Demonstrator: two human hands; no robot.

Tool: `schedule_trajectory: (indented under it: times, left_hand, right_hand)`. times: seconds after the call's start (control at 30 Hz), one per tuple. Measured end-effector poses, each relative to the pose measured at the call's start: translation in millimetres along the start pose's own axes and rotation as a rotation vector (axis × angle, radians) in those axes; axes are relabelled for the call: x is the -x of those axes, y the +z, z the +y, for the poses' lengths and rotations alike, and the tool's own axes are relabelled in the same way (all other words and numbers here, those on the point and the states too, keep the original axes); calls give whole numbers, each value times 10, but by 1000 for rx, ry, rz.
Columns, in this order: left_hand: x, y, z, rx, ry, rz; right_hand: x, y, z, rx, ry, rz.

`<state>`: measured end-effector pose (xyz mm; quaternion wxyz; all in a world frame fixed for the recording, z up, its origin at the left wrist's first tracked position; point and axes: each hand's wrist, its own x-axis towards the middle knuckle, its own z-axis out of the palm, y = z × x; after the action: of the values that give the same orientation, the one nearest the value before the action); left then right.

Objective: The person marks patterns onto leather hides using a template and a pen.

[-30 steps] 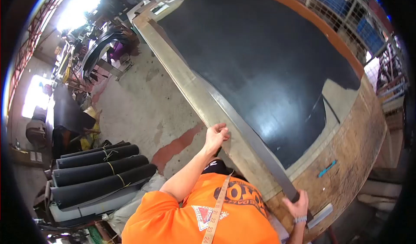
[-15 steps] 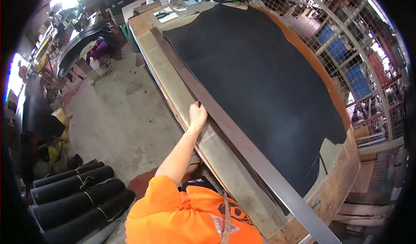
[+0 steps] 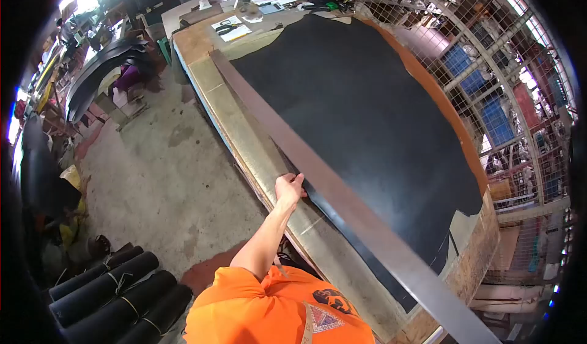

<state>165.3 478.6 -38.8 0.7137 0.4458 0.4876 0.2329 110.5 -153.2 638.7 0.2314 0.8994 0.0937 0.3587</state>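
Observation:
A large black leather hide [image 3: 361, 112] lies spread over the table. Across its left side runs a long, flat metal straightedge [image 3: 333, 188], its near end passing out of the bottom of the view and seeming raised off the leather. My left hand [image 3: 290, 190] is at the hide's left edge, just beside the straightedge, with fingers closed on the leather rim; the fingertips are partly hidden. My right hand is out of view.
Brown leather [image 3: 437, 93] shows beneath the hide's far right edge. Scissors on paper [image 3: 232, 29] and other small items sit at the table's far end. Dark rolls [image 3: 116, 295] lie on the floor at lower left. Wire mesh shelving [image 3: 489, 69] stands along the right.
My left hand has moved nearer to my body along the table edge. The straightedge has shifted against the hide, and more of the hide's left edge now shows beside it. The camera view shifted slightly.

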Motion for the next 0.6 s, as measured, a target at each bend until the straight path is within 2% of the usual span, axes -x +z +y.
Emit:
schedule_trajectory:
  times: [0.1,0.23,0.33,0.4,0.5,0.53,0.57,0.6]
  left_hand:
    - [-96,-96,-92,172,-47,-45]
    - [29,-148,137,203,-129,-69]
    - [220,-188,440,-63,-99,51]
    - [83,-318,377,-165,-43,-17]
    - [16,-467,328,-103,-152,-123]
    - [53,-418,483,-232,-228,-160]
    - [-78,-368,381,-170,-190,-57]
    - [-147,-406,339,-170,-186,-123]
  right_hand:
    - [-49,145,114,34,44,-24]
    - [-36,362,342,53,103,-55]
    - [185,358,730,88,155,-112]
    - [451,348,1058,101,201,-201]
    - [747,904,1133,43,255,-312]
    - [883,979,1027,60,220,-323]
    - [902,1107,850,-18,193,-352]
    - [969,1327,905,46,-13,-299]
